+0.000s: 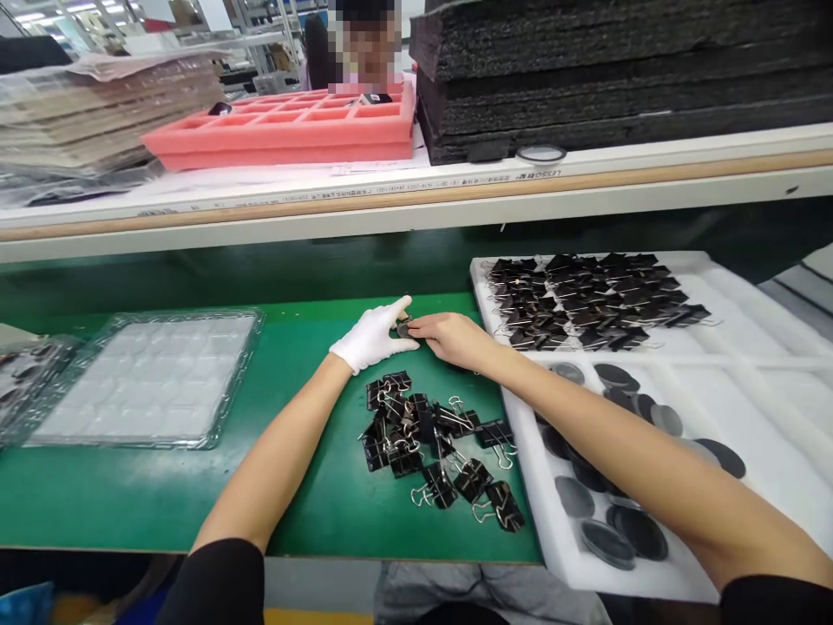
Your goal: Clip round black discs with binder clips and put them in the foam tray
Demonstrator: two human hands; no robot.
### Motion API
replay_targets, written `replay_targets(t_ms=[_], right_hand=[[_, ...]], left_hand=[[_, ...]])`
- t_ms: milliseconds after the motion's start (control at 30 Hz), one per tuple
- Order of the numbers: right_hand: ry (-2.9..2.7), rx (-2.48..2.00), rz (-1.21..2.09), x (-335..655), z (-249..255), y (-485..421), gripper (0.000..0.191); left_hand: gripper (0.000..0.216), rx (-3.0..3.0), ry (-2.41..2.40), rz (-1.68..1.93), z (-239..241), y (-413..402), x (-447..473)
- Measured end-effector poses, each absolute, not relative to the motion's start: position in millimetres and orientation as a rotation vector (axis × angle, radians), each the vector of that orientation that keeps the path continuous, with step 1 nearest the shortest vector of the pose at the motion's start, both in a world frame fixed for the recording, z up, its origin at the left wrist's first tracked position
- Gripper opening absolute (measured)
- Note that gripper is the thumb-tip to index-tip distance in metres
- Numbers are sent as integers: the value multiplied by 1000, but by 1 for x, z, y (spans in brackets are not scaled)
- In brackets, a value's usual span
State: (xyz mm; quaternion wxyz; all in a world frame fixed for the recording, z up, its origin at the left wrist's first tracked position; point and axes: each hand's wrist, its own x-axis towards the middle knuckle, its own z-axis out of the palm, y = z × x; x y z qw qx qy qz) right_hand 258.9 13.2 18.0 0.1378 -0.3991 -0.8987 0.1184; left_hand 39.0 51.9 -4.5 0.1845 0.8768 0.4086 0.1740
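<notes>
Black sleeves (pixel 218 580) lie nearest, left hand (pixel 372 337) wide, right hand (pixel 455 337) gripping disc (pixel 403 331), "LESSO" (pixel 545 174) beyond.

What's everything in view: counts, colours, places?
Table: one, green, foreground
Loose clips: many, black, table
Foam tray: one, white, right
Tray clips: many, black, tray's back
Tray discs: many, grey, tray's front
Plastic trays: two, clear, left
Shelf: one, white, back
Compartment tray: one, pink, shelf
Slab stack: one, black, shelf right
Wrapped stack: one, brownish, shelf left
Ring: one, dark, shelf edge
Coworker: one, blurred, behind shelf
Small disc: one, dark, centre
Sleeves: two, black, bottom
Left hand: one, white-gloved, centre
Right hand: one, bare, centre
</notes>
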Motion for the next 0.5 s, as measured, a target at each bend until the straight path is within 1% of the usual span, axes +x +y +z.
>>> replay_targets(t_ms=[100,167,267,367,433,500], right_hand=[[-2609,-1203,173,257,21,8,40],[-2588,-1236,137,256,22,6,39],[-2465,-1343,159,258,27,7,41],[-2286,-1506,209,265,47,9,43],[-2281,-1636,257,271,65,5,37],[-2431,-1751,318,278,80,-4,29]], left_hand=[[86,2494,1155,497,-3,50,39],[78,2485,1148,543,-1,47,39],[64,2439,1168,602,1,45,40],[58,2453,1193,589,1,45,41],[56,2452,1235,581,0,45,44],[55,2433,1288,581,-1,46,46]])
